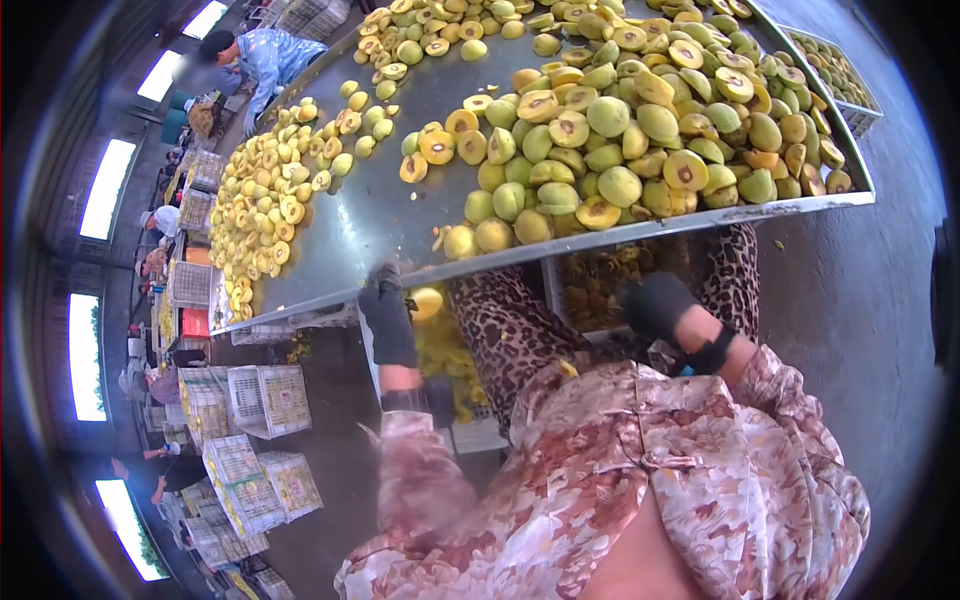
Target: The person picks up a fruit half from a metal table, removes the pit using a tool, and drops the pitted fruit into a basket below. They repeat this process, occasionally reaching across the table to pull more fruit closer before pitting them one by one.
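My left hand, in a dark and grey glove, reaches up to the tray's front edge. Its fingers look stretched out, slightly blurred. Beside it, apparently apart from it, is a yellow peach half, above a crate of yellow pieces. My right hand, black-gloved, is over my lap near a second crate under the tray. Its fingers look curled, and blur hides whatever they hold. Many halved peaches, some with brown hollows, are heaped on the metal tray.
A smaller pile of yellow halves covers the tray's left end. A person in a blue top leans at its far side. White crates stand on the floor to the left; another full crate is at the far right.
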The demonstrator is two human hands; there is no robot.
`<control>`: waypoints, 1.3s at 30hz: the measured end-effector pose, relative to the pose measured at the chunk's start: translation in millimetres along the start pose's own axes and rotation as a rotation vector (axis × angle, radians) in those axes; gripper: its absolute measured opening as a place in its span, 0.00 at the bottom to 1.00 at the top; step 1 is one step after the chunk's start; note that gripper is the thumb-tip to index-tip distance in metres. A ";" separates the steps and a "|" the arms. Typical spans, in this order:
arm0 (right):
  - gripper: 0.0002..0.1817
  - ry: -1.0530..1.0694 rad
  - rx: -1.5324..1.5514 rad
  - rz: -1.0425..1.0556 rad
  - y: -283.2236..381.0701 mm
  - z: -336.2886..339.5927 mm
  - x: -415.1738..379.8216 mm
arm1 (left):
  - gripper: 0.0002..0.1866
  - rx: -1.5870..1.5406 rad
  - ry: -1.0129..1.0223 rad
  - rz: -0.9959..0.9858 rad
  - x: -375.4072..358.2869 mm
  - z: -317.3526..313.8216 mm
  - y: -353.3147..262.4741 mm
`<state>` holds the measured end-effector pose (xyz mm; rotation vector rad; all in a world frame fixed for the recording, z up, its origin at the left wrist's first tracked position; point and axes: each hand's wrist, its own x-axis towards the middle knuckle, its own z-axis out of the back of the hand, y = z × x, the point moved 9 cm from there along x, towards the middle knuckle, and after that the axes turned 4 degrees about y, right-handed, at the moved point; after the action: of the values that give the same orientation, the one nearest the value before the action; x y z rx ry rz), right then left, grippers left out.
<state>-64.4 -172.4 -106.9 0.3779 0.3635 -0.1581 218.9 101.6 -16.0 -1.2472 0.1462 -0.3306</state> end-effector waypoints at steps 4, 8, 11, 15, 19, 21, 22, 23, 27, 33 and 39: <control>0.10 -0.356 0.394 0.156 13.4 37.8 4.5 | 0.21 0.488 0.015 -0.487 92.8 -55.3 -31.9; 0.13 -0.340 0.476 0.208 20.9 52.9 9.7 | 0.32 0.628 0.243 -0.624 161.8 -183.3 -29.6; 0.11 -0.272 0.469 0.153 5.0 41.8 9.0 | 0.30 0.936 0.255 -0.565 181.3 -226.5 -5.5; 0.10 -0.543 0.852 0.333 7.9 74.2 16.6 | 0.25 0.234 0.357 -0.143 174.6 -186.0 7.0; 0.07 -0.579 0.518 0.465 54.8 122.3 20.0 | 0.23 -0.438 0.505 0.119 88.2 -168.1 -43.6; 0.07 -0.567 0.791 0.394 61.6 116.6 34.3 | 0.23 -0.662 0.496 0.145 35.3 -168.6 -64.3; 0.07 -0.596 0.799 0.398 67.9 116.7 32.6 | 0.23 -0.816 0.471 0.163 11.7 -171.4 -76.4; 0.06 -0.630 0.803 0.399 71.4 115.8 30.5 | 0.23 -0.973 0.448 0.177 -5.8 -171.8 -86.0; 0.07 -0.678 0.819 0.290 57.4 104.7 34.6 | 0.26 -0.553 0.524 -0.046 -51.0 -174.2 -112.1; 0.07 -0.665 0.782 0.241 58.7 113.2 6.9 | 0.29 -0.815 0.520 0.050 -65.6 -180.9 -99.0; 0.06 -0.763 0.856 0.347 65.5 119.6 3.2 | 0.32 -0.940 0.447 0.140 -83.7 -189.7 -109.1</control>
<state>-9.4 -158.8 17.2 1.1661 -0.5572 -0.0996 67.4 -73.2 21.4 -2.0573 0.8419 -0.4334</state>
